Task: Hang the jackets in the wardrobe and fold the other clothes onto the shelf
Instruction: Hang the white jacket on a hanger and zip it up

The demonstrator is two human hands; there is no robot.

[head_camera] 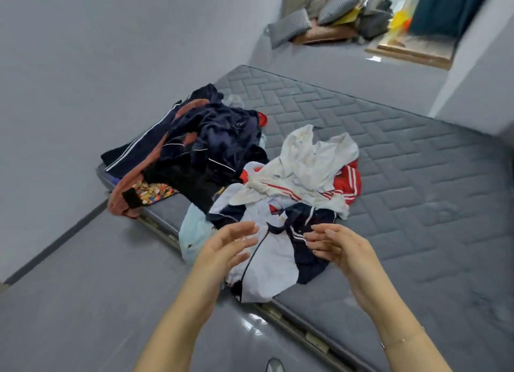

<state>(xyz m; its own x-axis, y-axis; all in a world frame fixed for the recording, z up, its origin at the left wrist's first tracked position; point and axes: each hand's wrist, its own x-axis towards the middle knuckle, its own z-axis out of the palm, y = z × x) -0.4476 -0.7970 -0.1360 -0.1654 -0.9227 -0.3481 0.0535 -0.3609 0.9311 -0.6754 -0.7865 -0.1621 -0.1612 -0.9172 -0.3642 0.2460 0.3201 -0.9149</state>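
Two heaps of clothes lie on a grey quilted mattress (403,154). The far heap (203,146) is dark navy with white stripes and a rust-brown piece. The near heap holds a white garment with red stripes (308,166), a red piece (351,184), a pale blue piece (192,232) and a white and navy garment (278,257) hanging over the mattress edge. My left hand (230,243) and my right hand (338,246) hover just above that white and navy garment, palms facing each other, fingers relaxed, holding nothing. No wardrobe or shelf is in view.
The mattress lies on a glossy grey floor (83,302) beside a grey wall (97,52). Far back, grey cushions (292,25) and mixed items are piled near a wooden board (411,52) and a dark teal curtain (447,4).
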